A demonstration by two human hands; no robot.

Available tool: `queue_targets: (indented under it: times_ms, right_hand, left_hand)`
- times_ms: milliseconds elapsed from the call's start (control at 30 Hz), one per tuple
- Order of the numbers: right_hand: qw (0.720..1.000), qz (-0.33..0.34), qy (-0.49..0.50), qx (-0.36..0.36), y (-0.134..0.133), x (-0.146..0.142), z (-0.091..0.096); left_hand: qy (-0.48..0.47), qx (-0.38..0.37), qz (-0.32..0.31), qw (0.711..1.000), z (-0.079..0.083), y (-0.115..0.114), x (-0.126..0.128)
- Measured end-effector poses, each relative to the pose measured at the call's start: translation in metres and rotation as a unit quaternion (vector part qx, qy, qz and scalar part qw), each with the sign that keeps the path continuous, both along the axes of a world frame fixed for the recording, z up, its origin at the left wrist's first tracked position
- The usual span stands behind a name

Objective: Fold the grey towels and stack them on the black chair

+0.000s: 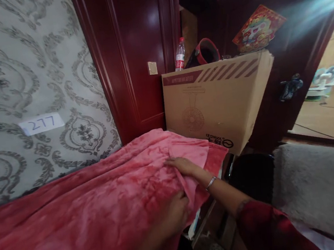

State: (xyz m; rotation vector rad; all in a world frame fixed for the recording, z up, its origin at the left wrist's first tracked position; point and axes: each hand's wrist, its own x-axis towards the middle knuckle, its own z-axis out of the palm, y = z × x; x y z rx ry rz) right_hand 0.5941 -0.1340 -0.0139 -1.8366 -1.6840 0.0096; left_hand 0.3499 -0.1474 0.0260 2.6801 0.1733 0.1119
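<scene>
A pink-red fleece blanket [82, 207] covers a bed along the patterned wall. My right hand [183, 165] lies flat on the blanket near its far corner, fingers stretched out, a thin bangle on the wrist. My left hand [175, 213] is lower at the blanket's edge, its fingers closed on a fold of the blanket. A bracelet shows on that wrist too.
A large cardboard box [216, 101] stands at the bed's end against a dark red door [134, 51]. A plastic bottle [179, 55] and a red-rimmed object [206, 51] sit behind it. A grey rug [324, 185] lies at right. A paper label "277" [41, 124] is on the wall.
</scene>
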Motion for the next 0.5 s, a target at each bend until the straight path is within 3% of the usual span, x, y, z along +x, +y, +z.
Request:
queue_targets:
  times_ms: [100, 167, 233, 367, 433, 500]
  right_hand:
    - [0.996, -0.062, 0.033, 0.056, -0.012, 0.002, -0.004]
    - [0.981, -0.145, 0.054, 0.118, -0.039, 0.014, -0.006]
    - [0.95, -0.236, 0.077, 0.187, -0.076, 0.028, -0.012]
    - [0.888, -0.344, 0.122, 0.281, -0.147, 0.032, -0.044]
    - [0.853, -0.357, 0.184, 0.334, -0.167, 0.025, -0.067]
    - [0.834, -0.349, 0.236, 0.357, -0.177, 0.017, -0.086]
  left_hand:
    - [0.038, 0.027, -0.005, 0.999, 0.009, -0.023, 0.001]
    - [0.03, 0.014, -0.011, 0.999, 0.009, -0.034, 0.0]
    - [0.014, -0.017, -0.023, 0.999, 0.0, -0.043, -0.002]
    - [0.008, 0.005, -0.009, 1.0, -0.05, -0.054, -0.013]
    - [-0.017, 0.04, -0.03, 0.999, -0.078, -0.058, -0.021]
    - [-0.046, 0.069, -0.052, 0.995, -0.096, -0.063, -0.029]
